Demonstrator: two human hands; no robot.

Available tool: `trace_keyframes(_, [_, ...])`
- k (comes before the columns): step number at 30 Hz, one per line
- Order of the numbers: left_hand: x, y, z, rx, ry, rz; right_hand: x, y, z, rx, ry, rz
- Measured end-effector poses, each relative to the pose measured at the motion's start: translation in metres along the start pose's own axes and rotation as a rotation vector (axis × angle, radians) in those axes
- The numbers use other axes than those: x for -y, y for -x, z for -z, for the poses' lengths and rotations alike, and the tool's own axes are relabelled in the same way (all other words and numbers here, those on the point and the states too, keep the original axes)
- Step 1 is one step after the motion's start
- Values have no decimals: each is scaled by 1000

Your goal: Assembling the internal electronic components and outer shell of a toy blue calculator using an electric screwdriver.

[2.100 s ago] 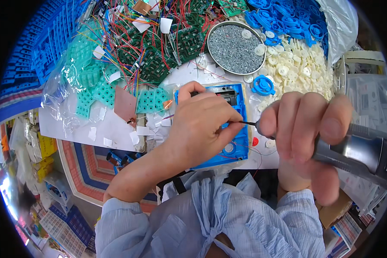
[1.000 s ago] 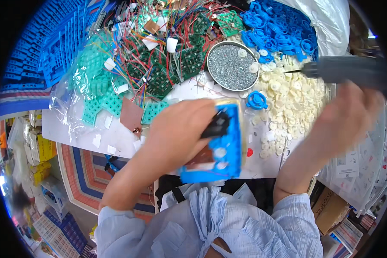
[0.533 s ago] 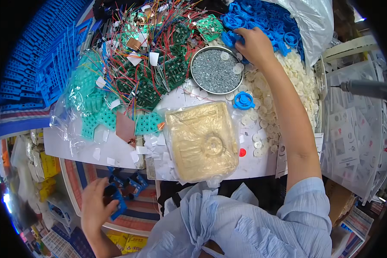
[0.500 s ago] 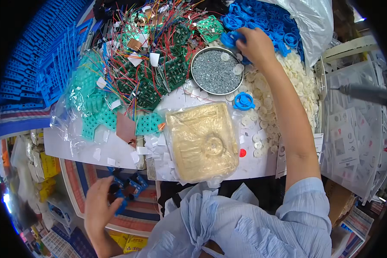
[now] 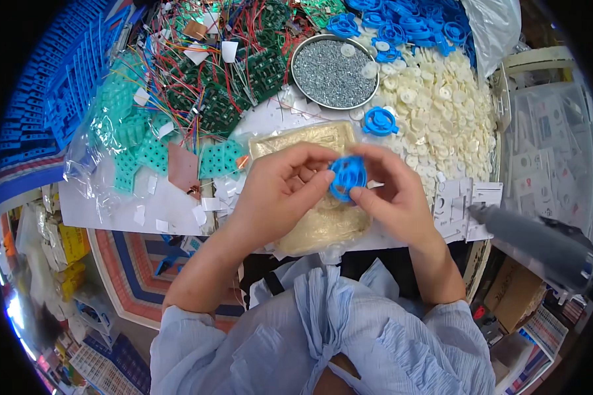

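Note:
A round blue plastic ring part [image 5: 348, 178] with openings in it is held between my two hands. My left hand [image 5: 286, 187] pinches its left edge with thumb and fingertips. On its other side, my right hand [image 5: 395, 191] grips the rim the same way. Both hands are over a tape-wrapped, yellowish block [image 5: 323, 227], which they partly cover. A second blue ring part [image 5: 379, 122] lies just beyond my right hand. Behind the block stands a round metal tin [image 5: 336, 71] full of small screws, with a few pale discs at its right edge.
Pale plastic discs [image 5: 441, 99] are heaped at the right, with blue ring parts [image 5: 408, 26] behind them. Green circuit boards [image 5: 263, 72] with tangled wires and teal rubber keypads [image 5: 138, 131] cover the left. A grey power screwdriver [image 5: 534, 240] juts in from the right.
My right hand has come back from the blue pile with a ring part. My left hand has risen from the lower left to meet it over the block. The view has shifted slightly.

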State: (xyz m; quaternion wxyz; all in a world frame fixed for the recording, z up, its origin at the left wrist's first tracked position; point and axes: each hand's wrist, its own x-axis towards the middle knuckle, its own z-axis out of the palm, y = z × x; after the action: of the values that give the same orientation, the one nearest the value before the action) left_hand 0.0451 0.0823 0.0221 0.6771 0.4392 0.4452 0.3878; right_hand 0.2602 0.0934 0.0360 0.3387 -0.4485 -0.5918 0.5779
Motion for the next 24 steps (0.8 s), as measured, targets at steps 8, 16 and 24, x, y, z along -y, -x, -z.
trace_keyframes(8, [1,-10,12,152,-364,41,-16,12,-9,40,702,353])
trace_keyframes(16, [35,-7,6,-106,-804,-570,-28,-4,-10,-38,951,531])
trace_keyframes(24, [43,31,2,108,-1133,-668,-35,-15,-9,16,950,599])
